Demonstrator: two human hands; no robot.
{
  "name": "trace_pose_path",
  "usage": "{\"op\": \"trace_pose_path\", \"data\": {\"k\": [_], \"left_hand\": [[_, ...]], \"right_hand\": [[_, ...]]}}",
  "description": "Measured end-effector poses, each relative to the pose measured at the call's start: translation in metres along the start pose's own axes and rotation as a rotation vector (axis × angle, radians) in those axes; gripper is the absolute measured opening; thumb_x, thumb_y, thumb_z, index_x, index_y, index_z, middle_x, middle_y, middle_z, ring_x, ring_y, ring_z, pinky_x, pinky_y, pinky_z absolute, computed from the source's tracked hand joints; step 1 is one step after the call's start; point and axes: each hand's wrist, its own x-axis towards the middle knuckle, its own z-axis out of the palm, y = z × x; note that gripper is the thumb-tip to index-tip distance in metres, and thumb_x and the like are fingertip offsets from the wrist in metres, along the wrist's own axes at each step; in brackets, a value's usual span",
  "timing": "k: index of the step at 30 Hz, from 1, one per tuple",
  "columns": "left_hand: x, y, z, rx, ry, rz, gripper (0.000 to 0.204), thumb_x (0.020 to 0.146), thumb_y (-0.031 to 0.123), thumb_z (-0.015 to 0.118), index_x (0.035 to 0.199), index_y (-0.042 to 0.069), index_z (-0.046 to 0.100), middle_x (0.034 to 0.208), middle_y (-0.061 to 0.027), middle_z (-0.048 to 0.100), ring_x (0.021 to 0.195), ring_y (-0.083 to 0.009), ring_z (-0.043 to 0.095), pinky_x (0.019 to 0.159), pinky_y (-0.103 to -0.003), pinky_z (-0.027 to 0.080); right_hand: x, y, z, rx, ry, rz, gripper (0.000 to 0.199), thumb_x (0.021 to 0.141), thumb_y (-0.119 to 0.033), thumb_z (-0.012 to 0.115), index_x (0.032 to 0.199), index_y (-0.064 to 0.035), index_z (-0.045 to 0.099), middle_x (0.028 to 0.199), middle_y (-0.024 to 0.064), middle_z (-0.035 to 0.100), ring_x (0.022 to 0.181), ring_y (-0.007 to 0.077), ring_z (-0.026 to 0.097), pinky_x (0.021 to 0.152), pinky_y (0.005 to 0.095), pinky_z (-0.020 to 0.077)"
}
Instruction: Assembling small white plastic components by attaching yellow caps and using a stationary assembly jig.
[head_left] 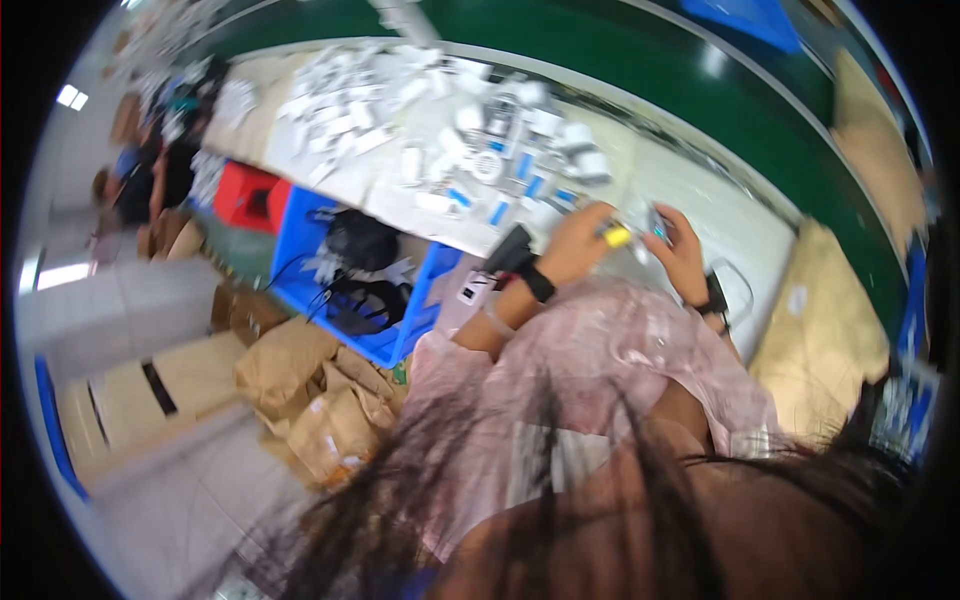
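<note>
My left hand (578,245) is closed at the table's near edge, a small yellow piece (616,237) showing at its fingertips; its kind is too blurred to make out. Just to the right, my right hand (684,256) is closed around a small grey and teal object (658,226), partly hidden by the fingers. The two hands are apart, with something clear and thin between them that I cannot make out. Nearest to the left hand lie several small white parts with blue patches (533,186). Both wrists wear dark bands.
A big heap of white plastic parts (350,105) covers the worktable (385,195). Beyond runs a green belt (590,45). A blue crate (375,345) with black items stands at the left, near a red bin (250,197) and brown paper sacks (330,425). A tan sack (825,315) leans at the right.
</note>
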Motion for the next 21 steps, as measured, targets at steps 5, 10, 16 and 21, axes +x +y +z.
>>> {"op": "trace_pose_path", "data": {"k": [5,10,16,21], "left_hand": [[0.002,0.006,-0.011,-0.150,-0.061,-0.122,0.022,0.085,0.011,0.066,0.103,0.000,0.060,0.093,-0.0087,0.065,0.086,-0.0145,0.060,0.076,-0.028,0.046],[0.003,-0.007,-0.006,-0.270,-0.115,-0.220,0.020,0.086,0.006,0.063,0.105,0.000,0.060,0.099,-0.0060,0.065,0.092,-0.0118,0.060,0.080,-0.026,0.046],[0.029,-0.024,-0.032,-0.213,0.029,-0.148,0.027,0.084,0.000,0.063,0.110,-0.002,0.058,0.101,-0.0079,0.064,0.094,-0.0120,0.060,0.081,-0.025,0.047],[0.047,-0.048,-0.069,0.444,0.482,0.081,0.045,0.082,0.011,0.068,0.122,-0.002,0.051,0.120,-0.0176,0.054,0.112,-0.0294,0.050,0.099,-0.040,0.037]], "right_hand": [[0.003,-0.021,0.005,-0.070,0.074,-0.071,0.056,0.080,-0.011,0.075,0.128,-0.0036,0.048,0.118,0.0061,0.053,0.107,0.0137,0.052,0.087,0.0270,0.0474],[0.005,-0.015,0.003,-0.130,0.098,-0.146,0.059,0.077,-0.018,0.078,0.126,-0.0031,0.050,0.115,0.0073,0.053,0.105,0.0144,0.053,0.084,0.0262,0.0470],[0.031,-0.024,0.013,0.114,-0.008,-0.035,0.049,0.087,-0.012,0.068,0.130,-0.0034,0.046,0.121,0.0077,0.054,0.111,0.0148,0.054,0.089,0.0280,0.0487],[0.020,-0.015,-0.019,-0.207,-0.086,-0.089,0.029,0.093,-0.015,0.059,0.118,-0.0006,0.055,0.112,0.0077,0.060,0.102,0.0119,0.058,0.087,0.0266,0.0489]]}}
